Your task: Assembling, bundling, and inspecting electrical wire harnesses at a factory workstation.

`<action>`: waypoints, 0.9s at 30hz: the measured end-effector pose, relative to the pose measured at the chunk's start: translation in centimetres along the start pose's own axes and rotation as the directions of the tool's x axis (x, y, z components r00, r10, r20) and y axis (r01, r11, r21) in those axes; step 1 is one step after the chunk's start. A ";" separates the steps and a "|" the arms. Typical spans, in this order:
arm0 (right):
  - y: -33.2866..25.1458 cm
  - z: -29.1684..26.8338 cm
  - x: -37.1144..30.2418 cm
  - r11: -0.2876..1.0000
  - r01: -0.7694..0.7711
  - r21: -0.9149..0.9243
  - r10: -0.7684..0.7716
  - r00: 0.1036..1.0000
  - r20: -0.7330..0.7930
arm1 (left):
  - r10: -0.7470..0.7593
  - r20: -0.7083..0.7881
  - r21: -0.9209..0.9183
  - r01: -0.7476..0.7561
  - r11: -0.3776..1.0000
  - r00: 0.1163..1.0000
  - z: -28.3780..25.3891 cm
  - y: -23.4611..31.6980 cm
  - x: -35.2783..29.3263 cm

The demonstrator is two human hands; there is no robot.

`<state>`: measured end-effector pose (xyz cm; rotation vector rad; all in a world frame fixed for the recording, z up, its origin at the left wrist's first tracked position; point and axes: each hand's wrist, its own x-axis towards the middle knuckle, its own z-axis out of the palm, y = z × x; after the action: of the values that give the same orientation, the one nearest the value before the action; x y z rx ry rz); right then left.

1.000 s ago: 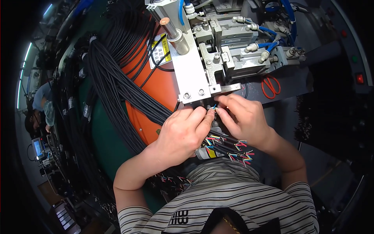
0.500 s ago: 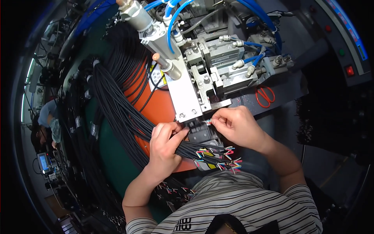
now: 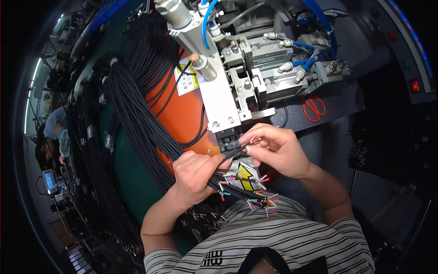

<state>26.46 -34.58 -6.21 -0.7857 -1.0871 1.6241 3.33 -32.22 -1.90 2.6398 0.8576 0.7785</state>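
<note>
My left hand (image 3: 196, 174) is closed round black cables, its thumb and forefinger at the near side of the machine. Between the hands runs one black cable (image 3: 235, 152). Its stripped end shows short coloured wires (image 3: 256, 140) at the fingertips of my right hand (image 3: 279, 150), which pinches the cable just behind them. Below my left hand, more cable ends with red, white, blue and yellow wires (image 3: 260, 201) fan out toward my shirt. A dark grooved block (image 3: 228, 141) sits under the machine's white plate (image 3: 219, 102), just beyond the fingertips.
A metal machine with air cylinders (image 3: 278, 84) and blue hoses (image 3: 315, 11) stands ahead. A thick black cable bundle (image 3: 132, 109) crosses the orange surface (image 3: 194, 123) at left. Red-handled scissors (image 3: 314, 109) lie right of the machine. Far left, another person (image 3: 57, 130) bends over.
My right hand has moved slightly nearer me, away from the block, with the cable end now beyond its fingertips. My left hand has shifted slightly nearer too. The view has shifted.
</note>
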 end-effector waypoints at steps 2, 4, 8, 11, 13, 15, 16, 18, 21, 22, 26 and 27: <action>0.4 0.1 0.1 0.999 0.040 -0.018 -0.041 0.998 -0.048 | -0.023 -0.008 0.003 0.023 1.000 1.000 0.2 0.2 0.3; 0.5 0.3 0.2 0.963 0.134 -0.232 -0.145 0.989 -0.031 | -0.055 0.028 -0.024 0.055 0.998 0.998 0.5 0.3 0.7; 0.3 0.8 -0.3 1.000 -0.011 0.000 0.011 0.991 -0.132 | -0.127 0.030 -0.109 0.130 0.985 0.991 1.1 0.3 1.5; 0.0 1.2 -0.3 0.998 -0.041 0.037 0.048 0.980 -0.194 | -0.149 0.067 -0.172 0.158 0.972 0.987 1.2 0.0 1.8; -0.3 0.9 0.2 0.989 0.018 -0.149 -0.041 0.987 -0.154 | -0.141 0.088 -0.234 0.158 0.959 0.986 1.1 -0.4 1.9; -0.9 0.3 0.4 0.974 -0.151 0.166 0.170 0.980 -0.103 | -0.048 0.036 -0.131 0.052 0.990 0.998 1.2 -0.3 1.9; -1.2 -0.4 0.7 0.906 -0.242 0.348 0.263 0.965 -0.012 | -0.003 0.008 -0.083 0.004 0.997 1.000 1.3 -0.1 1.9; -1.6 -1.0 1.2 0.774 -0.385 0.503 0.424 0.905 0.040 | 0.098 -0.014 0.032 -0.098 0.995 0.995 1.5 0.4 1.9; -1.6 -0.5 1.3 0.883 -0.372 0.286 0.384 0.923 0.015 | 0.152 -0.040 0.106 -0.147 0.983 0.988 1.8 0.7 2.1; -1.5 0.2 0.9 0.957 -0.264 0.119 0.272 0.960 -0.065 | 0.121 -0.044 0.079 -0.117 0.990 0.992 2.0 0.8 2.1; -1.3 1.2 -0.1 0.997 -0.063 -0.044 0.057 0.991 -0.124 | 0.062 -0.083 0.025 -0.060 0.998 0.995 2.2 0.8 2.1; -1.4 0.9 -0.3 0.986 -0.135 0.102 0.145 0.985 -0.089 | 0.057 -0.110 0.017 -0.056 0.998 0.992 2.1 0.7 2.1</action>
<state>26.26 -34.94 -4.54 -0.8842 -0.8960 1.7241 6.29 -31.72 -2.53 2.6646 0.8213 0.9446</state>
